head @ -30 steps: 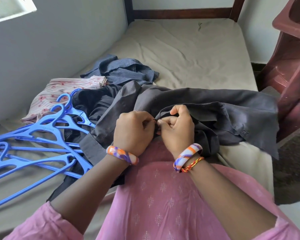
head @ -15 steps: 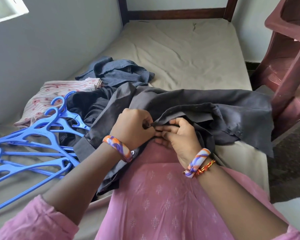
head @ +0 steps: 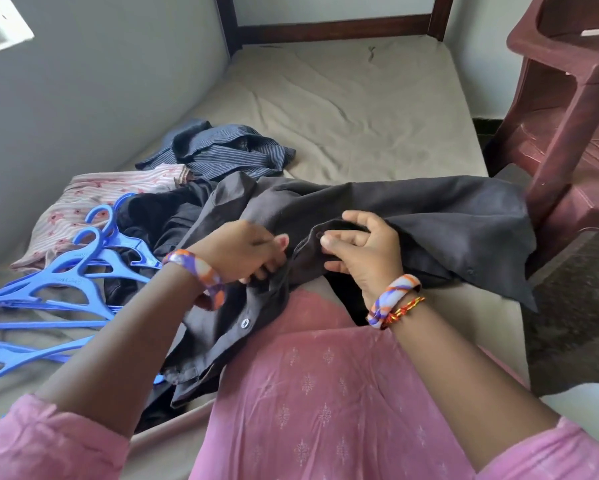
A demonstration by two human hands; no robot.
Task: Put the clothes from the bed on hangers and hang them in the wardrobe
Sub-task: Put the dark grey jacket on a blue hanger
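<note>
A dark grey button shirt (head: 429, 216) lies spread across the near edge of the bed (head: 343, 105), partly over my lap. My left hand (head: 242, 251) grips the shirt's front edge, fingers curled into the cloth. My right hand (head: 364, 251) holds the facing edge, thumb pinching fabric by a dark button. A white button shows lower on the placket. Several blue plastic hangers (head: 59, 292) lie in a heap at the left. A blue striped shirt (head: 229, 150) and a pink striped garment (head: 94, 202) lie crumpled behind. A black garment (head: 159, 216) lies under the grey shirt.
A maroon plastic chair (head: 568, 116) stands close to the bed's right side. A grey wall (head: 83, 98) runs along the bed's left. The dark wooden bed frame (head: 332, 27) closes off the far end. The far mattress holds only wrinkled beige sheet.
My hands have moved a little apart on the shirt's front. The left hand shifted left and lower, the right hand opened its grip around the button edge. The view tilted slightly.
</note>
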